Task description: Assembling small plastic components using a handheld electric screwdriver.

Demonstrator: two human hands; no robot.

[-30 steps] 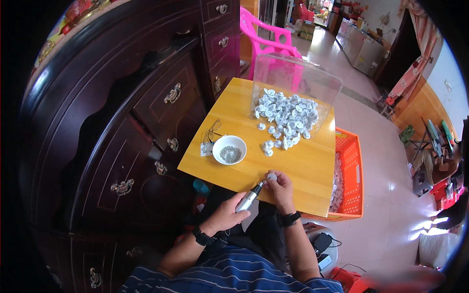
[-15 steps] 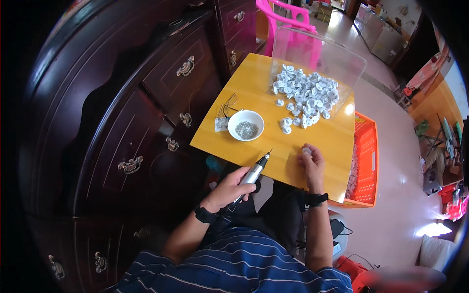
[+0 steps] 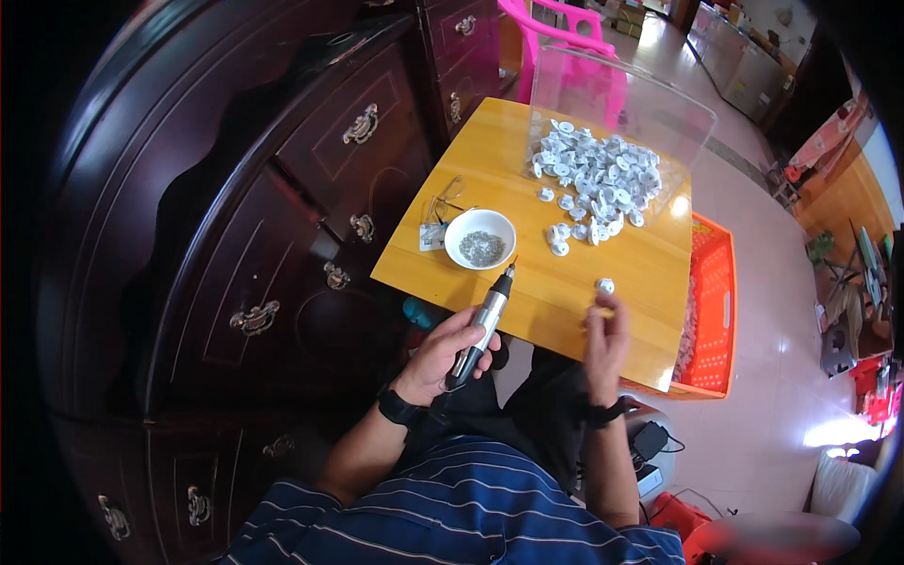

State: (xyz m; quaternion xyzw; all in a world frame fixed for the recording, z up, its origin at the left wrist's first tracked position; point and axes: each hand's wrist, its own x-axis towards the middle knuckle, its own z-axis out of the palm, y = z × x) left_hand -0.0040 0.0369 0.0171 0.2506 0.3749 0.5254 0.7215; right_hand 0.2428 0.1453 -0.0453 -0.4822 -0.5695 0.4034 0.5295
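Observation:
My left hand (image 3: 447, 352) is wrapped around a silver and black electric screwdriver (image 3: 487, 314). Its thin bit points up and away, close to the near right rim of a white bowl (image 3: 455, 226). Small shiny metal pieces (image 3: 482, 248), too small to make out singly, lie in the bowl. A single small white plastic part (image 3: 605, 285) sits on the wooden table (image 3: 556, 301), just beyond the fingertips of my right hand (image 3: 607, 341). That hand is somewhat blurred, its thumb and fingers apart with nothing seen between them. Farther off is a heap of similar white parts (image 3: 603, 174).
The heap spills from a clear plastic bin (image 3: 683, 108) at the table's far side. Glasses (image 3: 443, 200) and a small packet (image 3: 431, 236) lie left of the bowl. An orange crate (image 3: 718, 311) stands to the right, dark drawers (image 3: 325, 141) to the left, a pink chair (image 3: 565, 38) behind.
My right hand has let go of the white part, which now lies on the table, and has drawn back toward me. The screwdriver has shifted slightly left, its tip nearer the bowl.

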